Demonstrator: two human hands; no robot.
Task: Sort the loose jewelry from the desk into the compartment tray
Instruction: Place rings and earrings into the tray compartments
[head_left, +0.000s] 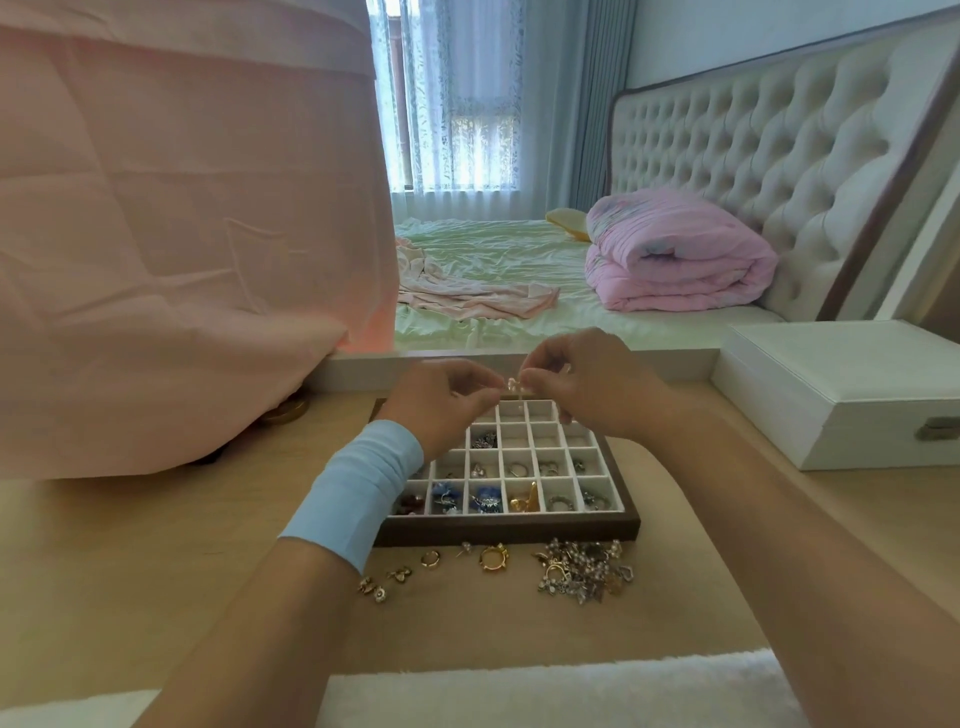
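Loose jewelry (584, 571) lies on the bench (156, 551) beside the tray (506, 531); left hand (441, 402) and right hand (584, 382) pinch one small piece (514, 385) above its far compartments. Next, likely: lower it into an empty one.

On my left I see a big pink cloth (182, 234) draped over something, a round gold base (285, 413) peeking from under its hem. At far right sits a white lidded box (841, 389) with a metal clasp (935, 430). Beyond lies a bed (493, 249) in pale green sheets, a crumpled pink garment (467, 293) on it, a folded pink quilt (675, 260) by the tufted headboard (753, 140), a yellow pillow (569, 221) just behind the quilt. Lace curtains (467, 104) cover the window. A white fluffy strip (545, 691) runs nearest me.
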